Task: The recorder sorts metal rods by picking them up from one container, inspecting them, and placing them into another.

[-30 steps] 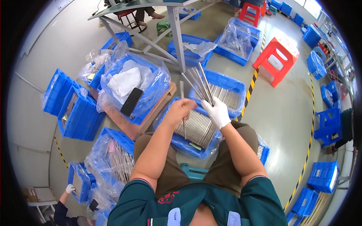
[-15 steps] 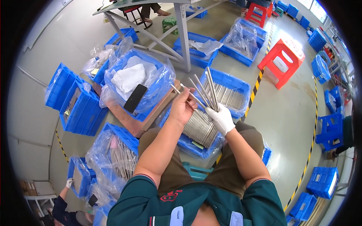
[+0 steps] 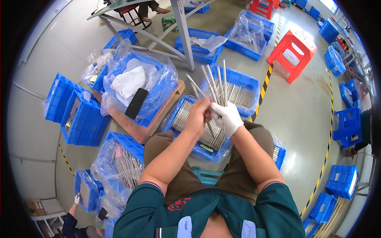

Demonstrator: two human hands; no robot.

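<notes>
Several thin silvery metal rods (image 3: 225,81) fan upward from my gloved right hand (image 3: 228,116), which is closed around them. My bare left hand (image 3: 198,116) is closed on a slanting metal rod (image 3: 195,83) and meets the right hand at the fingertips. Whether the left fingers hold more than one rod is hidden. Below both hands, a blue crate (image 3: 168,126) lined with clear plastic holds rows of similar rods. Just beyond stands another blue crate (image 3: 254,85), also filled with rods in rows.
On a wooden pallet (image 3: 135,133) at left, a plastic-lined crate (image 3: 160,95) carries white cloth and a black phone (image 3: 137,103). Loose rods (image 3: 129,166) fill a bagged crate. A red stool (image 3: 293,53) stands at right. Another person's gloved hand (image 3: 77,197) is at lower left.
My hands have drawn together, the left moving right to meet the gloved hand. The rods in the right hand now point more upright. The whole view has shifted slightly.
</notes>
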